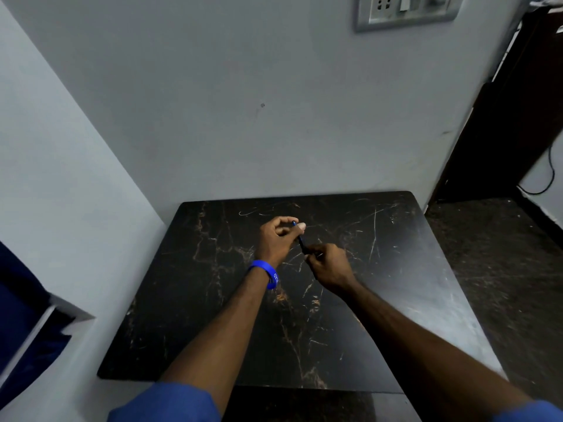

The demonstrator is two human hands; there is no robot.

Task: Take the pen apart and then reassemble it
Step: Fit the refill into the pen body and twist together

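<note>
Two blue sleeves (170,402) enter at the bottom of the frame, bare forearms reaching up over a dark marble-patterned table (396,269). A blue wristband (265,273) circles the left wrist. Near the frame's centre, the right hand (327,264) pinches the lower end of the pen (301,241). The left hand (278,239) pinches its upper end between thumb and fingertips. A wall socket (406,9) sits at the top right.
</note>
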